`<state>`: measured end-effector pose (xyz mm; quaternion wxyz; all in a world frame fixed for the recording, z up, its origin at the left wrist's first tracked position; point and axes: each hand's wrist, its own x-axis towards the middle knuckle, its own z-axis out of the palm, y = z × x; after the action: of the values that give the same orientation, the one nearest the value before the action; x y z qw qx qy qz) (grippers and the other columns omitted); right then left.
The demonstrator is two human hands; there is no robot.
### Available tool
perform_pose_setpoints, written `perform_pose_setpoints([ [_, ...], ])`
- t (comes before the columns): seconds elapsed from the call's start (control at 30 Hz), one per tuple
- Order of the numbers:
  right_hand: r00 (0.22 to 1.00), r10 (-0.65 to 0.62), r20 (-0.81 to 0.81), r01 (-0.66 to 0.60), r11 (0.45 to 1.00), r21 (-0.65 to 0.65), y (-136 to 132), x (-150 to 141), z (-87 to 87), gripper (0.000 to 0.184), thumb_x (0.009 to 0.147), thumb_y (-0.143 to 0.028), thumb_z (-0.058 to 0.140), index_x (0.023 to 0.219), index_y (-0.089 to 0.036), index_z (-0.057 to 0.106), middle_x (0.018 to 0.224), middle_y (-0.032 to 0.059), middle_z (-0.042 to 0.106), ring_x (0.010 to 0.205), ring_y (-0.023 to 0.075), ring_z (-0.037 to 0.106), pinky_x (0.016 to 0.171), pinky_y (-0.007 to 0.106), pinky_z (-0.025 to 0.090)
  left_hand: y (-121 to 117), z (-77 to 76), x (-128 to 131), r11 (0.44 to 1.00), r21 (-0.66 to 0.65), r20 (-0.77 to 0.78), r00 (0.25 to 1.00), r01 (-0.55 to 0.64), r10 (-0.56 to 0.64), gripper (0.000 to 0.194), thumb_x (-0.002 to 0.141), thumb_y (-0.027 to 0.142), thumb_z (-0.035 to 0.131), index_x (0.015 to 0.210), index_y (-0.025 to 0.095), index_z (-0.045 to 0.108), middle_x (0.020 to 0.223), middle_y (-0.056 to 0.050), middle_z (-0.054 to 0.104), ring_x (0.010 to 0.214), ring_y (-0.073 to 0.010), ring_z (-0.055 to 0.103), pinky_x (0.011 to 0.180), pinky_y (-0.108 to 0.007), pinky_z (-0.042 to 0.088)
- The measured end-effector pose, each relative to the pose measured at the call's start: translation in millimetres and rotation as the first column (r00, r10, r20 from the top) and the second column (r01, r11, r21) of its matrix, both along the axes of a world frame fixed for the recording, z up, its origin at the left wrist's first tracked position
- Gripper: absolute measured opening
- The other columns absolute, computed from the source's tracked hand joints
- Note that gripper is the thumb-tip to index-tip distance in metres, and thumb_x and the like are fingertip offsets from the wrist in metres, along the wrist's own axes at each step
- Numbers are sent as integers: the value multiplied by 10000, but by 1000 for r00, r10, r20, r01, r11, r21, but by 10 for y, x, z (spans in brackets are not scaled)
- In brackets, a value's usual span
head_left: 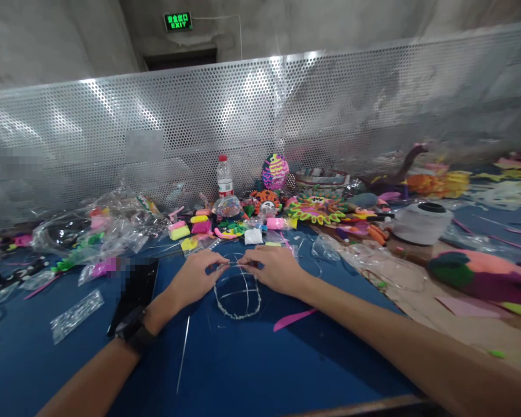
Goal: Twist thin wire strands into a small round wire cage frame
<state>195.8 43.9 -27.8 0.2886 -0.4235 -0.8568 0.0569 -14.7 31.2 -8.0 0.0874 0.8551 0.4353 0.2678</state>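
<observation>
A round wire frame (238,317) with crossing wires and a twisted rim stands on the blue table between my hands. My left hand (198,274) pinches its upper left edge, thumb and fingertips together. From the other side my right hand (279,268) pinches the same upper edge, its fingertips close to the left ones. A loose straight wire (183,354) lies to the left of the frame. At its lower right is a pink plastic modelling knife (294,318), partly under my right forearm.
Coloured clay packs (201,226) and finished clay figures (315,208) crowd the back, along with a bottle (224,176). A dark tablet (134,289) lies left, a white tub (422,223) right. A perforated metal screen (226,116) rises behind.
</observation>
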Motion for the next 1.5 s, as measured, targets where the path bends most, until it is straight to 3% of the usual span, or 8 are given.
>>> perform_pose_setpoints([
  [0.13,995,15,98,-23,996,83,25,5,11,236,887,-299,507,772,-247,706,735,40,686,735,171,628,557,255,355,39,36,-47,994,44,-88,992,95,-91,135,854,220,568,881,218,700,833,-49,708,828,-192,611,775,-321,466],
  [0.3,995,74,74,-80,993,88,66,24,-6,200,895,-305,511,864,-275,706,810,19,716,786,171,647,619,265,418,27,44,-48,997,22,-124,990,69,-66,135,869,253,570,939,225,682,888,-41,709,867,-197,615,792,-324,467],
  [0.53,995,97,20,-97,995,-19,128,56,-26,213,835,-225,553,976,-293,699,1007,11,724,918,210,657,762,337,482,52,19,-92,992,-65,-121,987,-110,102,292,820,312,624,1098,223,635,1100,-69,677,1026,-240,607,898,-383,454],
  [0.67,998,53,-30,-56,992,-111,144,82,-22,206,799,-210,560,921,-274,713,909,2,734,758,183,658,673,314,473,35,71,-95,972,-137,-128,976,-192,175,248,828,270,580,1055,197,648,1011,-64,695,935,-211,641,852,-349,477],
  [0.87,985,36,-166,-76,968,-241,178,113,-37,165,793,-240,563,853,-252,716,819,7,731,704,165,651,622,286,456,-8,97,-69,965,-182,-161,974,-187,158,183,818,260,576,948,194,687,909,-46,710,832,-186,645,753,-303,484],
  [1.13,974,134,-180,-177,953,-248,86,92,-1,314,826,-200,483,1102,-208,633,827,28,734,720,166,653,671,296,472,-20,106,-62,964,-142,-185,963,-226,198,177,808,279,568,883,213,714,795,-16,709,708,-163,609,650,-275,438],
  [1.3,970,155,-189,-205,937,-282,87,85,-9,274,806,-186,506,1034,-189,660,844,49,722,714,165,641,654,291,473,-58,124,-30,943,-145,-180,945,-300,273,200,824,306,531,858,212,704,648,5,655,597,-149,577,566,-263,398],
  [1.5,955,180,-237,-251,915,-316,79,62,-10,291,823,-228,521,1090,-180,625,774,30,703,642,143,605,599,273,456,-10,44,-57,968,71,-87,965,-240,246,215,707,34,441,758,187,583,803,-21,616,770,-168,562,691,-281,422],
])
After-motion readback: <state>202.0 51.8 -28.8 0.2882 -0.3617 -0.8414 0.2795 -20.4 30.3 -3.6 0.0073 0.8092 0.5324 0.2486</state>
